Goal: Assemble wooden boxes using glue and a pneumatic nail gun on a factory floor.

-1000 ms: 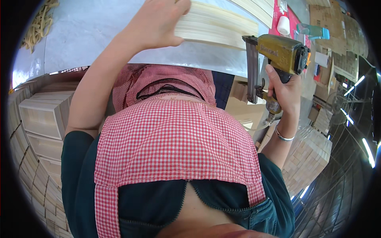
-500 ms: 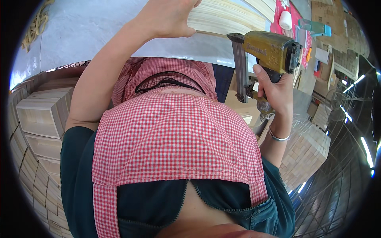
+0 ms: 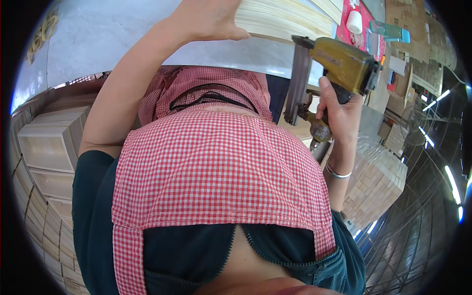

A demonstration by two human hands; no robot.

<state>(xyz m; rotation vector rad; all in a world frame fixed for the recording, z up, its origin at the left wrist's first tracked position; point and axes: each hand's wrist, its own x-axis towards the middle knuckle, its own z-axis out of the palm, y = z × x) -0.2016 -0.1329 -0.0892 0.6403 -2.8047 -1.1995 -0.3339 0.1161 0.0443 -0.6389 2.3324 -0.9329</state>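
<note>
Head view | your right hand point(image 3: 339, 110) stays clamped on the nail gun point(image 3: 339, 64), now swung left, nose dropped beside the wood stack point(image 3: 285, 19) | left hand point(image 3: 206, 19) open, palm flat on the stack's near edge, unmoved | gun nears the stack on the bench point(image 3: 113, 34), looks lined up to fire.

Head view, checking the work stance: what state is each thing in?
Left hand: open, pressed on the pale wood panel.
Right hand: closed round the grip of the yellow nail gun.
Nail gun: held clear of the panel, magazine pointing down.
Wooden boxes: stacked at left.
</note>
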